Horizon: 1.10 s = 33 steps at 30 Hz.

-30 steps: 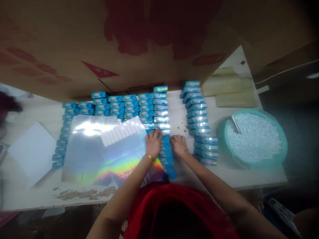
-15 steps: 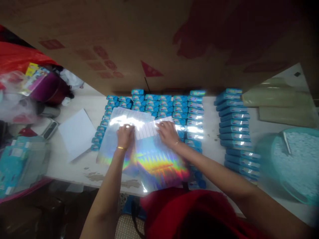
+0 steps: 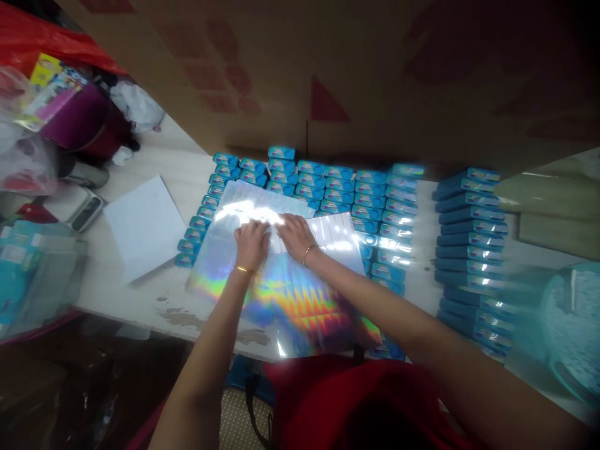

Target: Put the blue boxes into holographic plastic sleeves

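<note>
Two shiny rainbow-reflecting sheets lie overlapped before me: a left holographic sheet (image 3: 220, 250) and a right holographic sheet (image 3: 300, 294) with a row of pale strips along its upper edge. My left hand (image 3: 252, 244) rests where they overlap, its fingers curled down; what is under the fingertips is hidden. Beside it, my right hand (image 3: 296, 237) lies over the strips with its fingers stretched toward the left hand. A small pale piece shows between the hands. Under and behind the sheets stand rows of small blue boxes (image 3: 335, 195).
Another row of blue boxes (image 3: 471, 244) stands at the right, near a turquoise tub (image 3: 553, 337) with pale contents. At the left lie a white sheet (image 3: 145, 228), a small scale (image 3: 77, 206) and a clear bin (image 3: 51, 275). A large cardboard box (image 3: 281, 69) walls off the back.
My right hand has moved left along the strips, close to my left hand. The view has shifted, so the table's things appear farther right and the tub is partly cut off.
</note>
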Available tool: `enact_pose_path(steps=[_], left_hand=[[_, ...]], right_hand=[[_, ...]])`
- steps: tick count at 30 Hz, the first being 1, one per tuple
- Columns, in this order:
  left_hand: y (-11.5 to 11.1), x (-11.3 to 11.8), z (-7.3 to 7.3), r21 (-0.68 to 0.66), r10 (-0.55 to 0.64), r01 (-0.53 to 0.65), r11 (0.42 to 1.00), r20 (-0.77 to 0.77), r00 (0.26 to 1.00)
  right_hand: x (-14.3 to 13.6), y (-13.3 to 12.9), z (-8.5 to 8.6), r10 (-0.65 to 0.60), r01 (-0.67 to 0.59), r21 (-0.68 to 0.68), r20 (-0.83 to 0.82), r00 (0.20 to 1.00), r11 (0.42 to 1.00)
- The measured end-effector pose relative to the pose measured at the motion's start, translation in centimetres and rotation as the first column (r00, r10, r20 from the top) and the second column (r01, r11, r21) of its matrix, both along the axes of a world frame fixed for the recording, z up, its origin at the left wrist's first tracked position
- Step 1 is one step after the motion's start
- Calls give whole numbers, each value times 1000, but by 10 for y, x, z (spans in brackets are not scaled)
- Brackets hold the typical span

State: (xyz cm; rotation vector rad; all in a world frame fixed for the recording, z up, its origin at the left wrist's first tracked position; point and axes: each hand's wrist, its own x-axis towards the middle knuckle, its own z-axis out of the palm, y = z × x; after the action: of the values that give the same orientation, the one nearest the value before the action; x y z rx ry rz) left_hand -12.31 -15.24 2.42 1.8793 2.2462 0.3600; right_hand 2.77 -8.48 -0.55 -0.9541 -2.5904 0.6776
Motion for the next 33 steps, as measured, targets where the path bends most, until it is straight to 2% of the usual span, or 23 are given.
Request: enact_pose_path(steps=[4, 7, 13, 18, 21, 23, 25, 27, 28, 29, 31, 32, 33], left_hand=[[5, -4, 1, -8, 27, -26, 1000, 75, 997], [9, -8, 3, -17, -5, 7, 1000, 94, 996], [2, -12, 1, 61, -167, 173, 983, -96, 981], [-14, -7, -3, 117, -195, 216, 969, -167, 966], [-29, -1, 6, 134, -225, 247, 960, -163, 961], [-42, 5, 20, 137, -232, 245, 960, -106, 967], [-56, 14, 40, 171, -148, 148, 974, -16, 989], [-69, 24, 63, 247, 37, -69, 967, 130, 991], [-73, 31, 75, 278, 145, -208, 938, 233, 962], [-77, 37, 85, 288, 239, -348, 892, 352, 905], [-82, 53, 102, 220, 354, -568, 793, 594, 723], [-83, 62, 107, 157, 372, -634, 758, 694, 617], [-84, 71, 112, 91, 366, -665, 741, 776, 513]], right_hand=[[-8, 4, 4, -48, 48, -6, 7, 999, 999], [-13, 10, 8, -42, 42, -2, 45, 998, 999], [-17, 14, 9, -60, 60, -2, 53, 997, 998], [-18, 13, 8, -72, 71, 16, 57, 996, 997], [-18, 13, 9, -72, 70, 32, 56, 996, 997], [-19, 14, 9, -78, 76, 33, 56, 995, 997], [-19, 16, 10, -87, 87, 1, 44, 995, 996], [-17, 14, 14, -91, 89, -71, -25, 996, 994], [-14, 10, 19, -102, 90, -121, -94, 990, 989], [-9, 5, 24, -122, 88, -186, -180, 976, 979], [9, -13, 40, -210, 61, -383, -361, 909, 922], [21, -25, 49, -278, 29, -507, -422, 863, 861], [35, -37, 58, -352, -17, -635, -450, 820, 773]])
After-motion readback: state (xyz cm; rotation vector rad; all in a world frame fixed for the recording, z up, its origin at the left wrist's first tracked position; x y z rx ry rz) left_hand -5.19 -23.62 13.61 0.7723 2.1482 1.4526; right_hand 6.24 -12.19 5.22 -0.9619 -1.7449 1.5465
